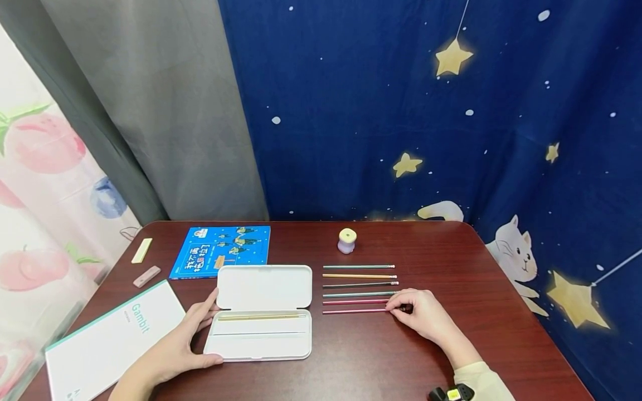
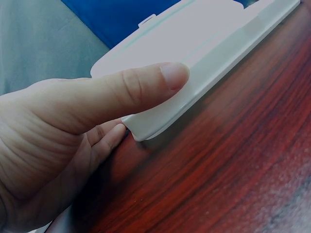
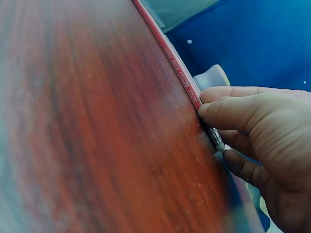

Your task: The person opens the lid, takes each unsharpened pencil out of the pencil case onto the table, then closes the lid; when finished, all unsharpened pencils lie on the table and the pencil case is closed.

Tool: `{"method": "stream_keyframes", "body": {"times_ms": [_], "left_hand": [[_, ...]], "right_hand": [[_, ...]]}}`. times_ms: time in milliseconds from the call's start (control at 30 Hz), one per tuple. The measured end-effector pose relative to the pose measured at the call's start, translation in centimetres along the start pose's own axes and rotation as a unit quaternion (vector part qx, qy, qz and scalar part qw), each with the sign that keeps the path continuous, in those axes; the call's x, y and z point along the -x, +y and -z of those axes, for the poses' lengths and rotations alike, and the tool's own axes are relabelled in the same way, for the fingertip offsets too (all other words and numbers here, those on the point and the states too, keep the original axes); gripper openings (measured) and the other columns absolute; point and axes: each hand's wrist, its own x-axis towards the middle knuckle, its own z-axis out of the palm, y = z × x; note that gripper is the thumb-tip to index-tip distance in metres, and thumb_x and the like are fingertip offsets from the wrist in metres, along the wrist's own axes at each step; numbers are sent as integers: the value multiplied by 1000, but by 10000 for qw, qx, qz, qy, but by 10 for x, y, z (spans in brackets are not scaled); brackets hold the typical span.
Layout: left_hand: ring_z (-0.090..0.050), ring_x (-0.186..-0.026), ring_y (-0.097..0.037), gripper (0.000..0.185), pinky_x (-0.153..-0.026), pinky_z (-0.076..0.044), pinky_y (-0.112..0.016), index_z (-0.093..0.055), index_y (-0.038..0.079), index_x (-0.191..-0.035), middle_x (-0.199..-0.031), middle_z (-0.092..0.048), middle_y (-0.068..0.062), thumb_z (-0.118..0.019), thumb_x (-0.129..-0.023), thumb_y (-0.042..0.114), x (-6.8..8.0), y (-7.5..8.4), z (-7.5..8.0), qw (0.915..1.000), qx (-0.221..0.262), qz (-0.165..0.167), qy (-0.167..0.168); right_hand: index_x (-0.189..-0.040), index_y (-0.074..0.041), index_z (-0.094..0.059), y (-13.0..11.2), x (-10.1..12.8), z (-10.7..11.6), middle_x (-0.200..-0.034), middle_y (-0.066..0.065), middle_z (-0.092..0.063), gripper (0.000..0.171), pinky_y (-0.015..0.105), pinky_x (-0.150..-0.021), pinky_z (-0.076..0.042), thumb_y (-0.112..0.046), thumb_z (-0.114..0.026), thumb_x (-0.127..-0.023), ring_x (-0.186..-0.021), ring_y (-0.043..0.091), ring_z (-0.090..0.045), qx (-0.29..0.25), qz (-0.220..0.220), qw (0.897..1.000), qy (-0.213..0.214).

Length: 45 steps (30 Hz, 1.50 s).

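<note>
A white pencil case lies unfolded on the table, its lid laid back and a gold-coloured pencil inside. My left hand rests at the case's left end. Its outstretched thumb touches the front edge, and its fingers lie along the left side. To the right of the case, my right hand pinches the nearest red pencil close to its eraser end, between thumb and fingers. That pencil lies last in a row of several, below another red pencil.
Farther back in the row are green, yellow and black pencils. A small yellow-and-lilac object stands behind them. Leftward lie a blue book, a white notebook, a pink eraser and a pale yellow bar.
</note>
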Motion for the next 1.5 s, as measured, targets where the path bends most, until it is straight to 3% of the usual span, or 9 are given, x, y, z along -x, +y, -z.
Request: {"method": "stream_keyframes", "body": {"times_ms": [267, 400, 533, 733, 967, 1100, 1233, 1333, 1500], "left_hand": [[-47, -131, 4, 124, -105, -35, -5, -10, 23, -170, -144, -44, -8, -91, -79, 43, 0, 1, 0, 10000, -9, 60, -44], [-47, -130, 4, 124, -105, -34, -5, -10, 22, -170, -144, -44, -8, -92, -78, 44, 0, 1, 0, 10000, -24, 45, -21], [-46, -130, 6, 125, -105, -34, -4, -10, 22, -170, -144, -44, -8, -92, -78, 44, 1, 1, 0, 10000, -32, 33, 0], [-46, -130, 6, 124, -105, -35, -5, -10, 24, -170, -144, -43, -8, -92, -79, 42, 1, 2, 3, 10000, 2, 51, 12], [-47, -130, 4, 123, -105, -35, -5, -9, 24, -170, -145, -43, -7, -91, -80, 43, 0, 1, 2, 10000, -16, 37, -49], [-46, -130, 6, 124, -105, -35, -5, -10, 23, -170, -144, -44, -8, -92, -79, 42, 0, 1, 1, 10000, -27, 2, -9], [-45, -129, 8, 124, -104, -35, -4, -10, 24, -170, -144, -44, -8, -92, -78, 41, 0, 2, 0, 10000, -10, -9, 8], [-44, -129, 9, 124, -104, -34, -3, -9, 24, -170, -144, -43, -8, -92, -79, 41, 0, 2, 1, 10000, 26, -10, -8], [-44, -129, 9, 123, -104, -34, -4, -9, 24, -170, -145, -42, -7, -91, -80, 41, 0, 2, 1, 9999, 79, 39, -54]], "right_hand": [[-94, -20, -82, -3, 0, 0, -97, -10, -75, 23, 20, -63, -53, -2, -89, -81, -78, 7, -66, -227, 43, 9956, 907], [-106, -12, -82, -8, -2, 2, -103, 0, -78, 25, 17, -68, -56, -4, -89, -82, -80, 7, -69, -698, -192, 9883, 1339], [-118, -9, -79, -17, -8, 1, -110, 9, -79, 33, 17, -75, -59, -6, -86, -85, -89, 15, -76, -1186, -567, 9814, 1401], [-121, -3, -78, -37, -24, -9, -114, 12, -77, 35, 19, -80, -59, -9, -84, -88, -98, 30, -76, -1735, -658, 9766, 1084], [-117, -14, -82, -74, -46, -32, -109, 0, -79, 30, 25, -76, -62, -17, -86, -88, -94, 19, -77, -1652, -389, 9839, 556], [-117, -11, -81, -92, -57, -55, -109, 4, -79, 28, 26, -77, -62, -14, -84, -90, -94, 19, -77, -1686, -107, 9856, 92], [-118, -11, -80, -107, -64, -77, -109, 3, -79, 26, 19, -73, -59, -13, -81, -92, -86, 7, -75, -1582, 129, 9865, -416], [-119, -17, -81, -117, -68, -89, -97, -5, -79, 25, 11, -57, -49, -16, -80, -94, -63, -8, -59, -1243, 250, 9889, -772], [-122, -26, -80, -127, -73, -101, -59, -14, -58, 27, 11, -46, -31, -21, -79, -95, -48, -10, -32, -342, 520, 9920, -1094]]}}
